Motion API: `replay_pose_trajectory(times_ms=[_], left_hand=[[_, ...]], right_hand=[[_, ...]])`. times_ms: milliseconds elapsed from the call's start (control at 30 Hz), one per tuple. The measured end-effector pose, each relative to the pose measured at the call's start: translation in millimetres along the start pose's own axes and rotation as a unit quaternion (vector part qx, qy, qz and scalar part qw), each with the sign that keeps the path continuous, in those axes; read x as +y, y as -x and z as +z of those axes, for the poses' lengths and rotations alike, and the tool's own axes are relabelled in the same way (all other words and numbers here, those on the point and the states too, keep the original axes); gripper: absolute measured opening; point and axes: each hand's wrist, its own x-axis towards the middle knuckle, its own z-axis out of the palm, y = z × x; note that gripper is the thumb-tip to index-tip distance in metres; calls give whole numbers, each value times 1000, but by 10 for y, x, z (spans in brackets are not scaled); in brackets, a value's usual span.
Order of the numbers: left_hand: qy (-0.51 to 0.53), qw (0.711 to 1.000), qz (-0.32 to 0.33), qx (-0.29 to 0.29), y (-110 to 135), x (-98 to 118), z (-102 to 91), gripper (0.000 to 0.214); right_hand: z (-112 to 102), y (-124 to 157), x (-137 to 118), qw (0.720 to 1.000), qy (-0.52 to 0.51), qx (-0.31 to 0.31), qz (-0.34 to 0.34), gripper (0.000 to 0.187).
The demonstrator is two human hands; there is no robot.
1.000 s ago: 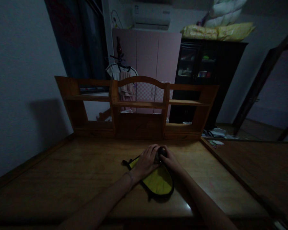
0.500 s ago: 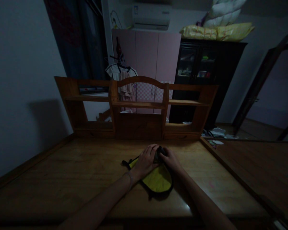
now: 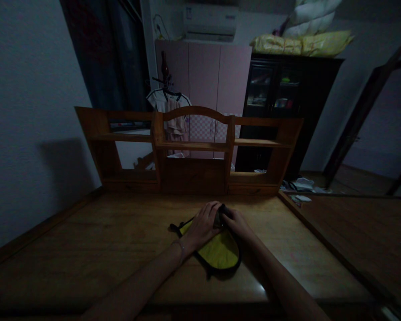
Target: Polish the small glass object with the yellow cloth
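Observation:
A yellow cloth pouch with a black edge (image 3: 220, 253) lies flat on the wooden desk (image 3: 103, 240). My left hand (image 3: 202, 225) rests on its far end, fingers curled over the fabric. My right hand (image 3: 238, 224) meets it from the right, fingers closed around a small dark thing (image 3: 222, 209) at the pouch's far end. The room is dim and I cannot make out what that dark thing is. Both forearms reach in from the bottom of the view.
A wooden shelf unit (image 3: 190, 147) stands at the back of the desk. Behind it are a pink wardrobe (image 3: 203, 76), a dark glass cabinet (image 3: 274, 93) with bedding on top, and hanging clothes (image 3: 170, 107). A second wooden surface (image 3: 354, 236) lies to the right.
My hands have closed in slightly over the dark thing at the pouch's far end; otherwise nothing has visibly moved.

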Motion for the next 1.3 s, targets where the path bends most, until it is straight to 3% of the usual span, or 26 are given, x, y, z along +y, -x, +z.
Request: replay_pose_trajectory(times_ms=[300, 1300], left_hand=[[-8, 1000, 0, -14, -9, 24, -39, 64], [-11, 1000, 13, -2, 1, -7, -11, 67]], right_hand=[[-13, 13, -23, 1000, 15, 4, -8, 28], [-31, 12, 8, 999, 50, 7, -9, 24]])
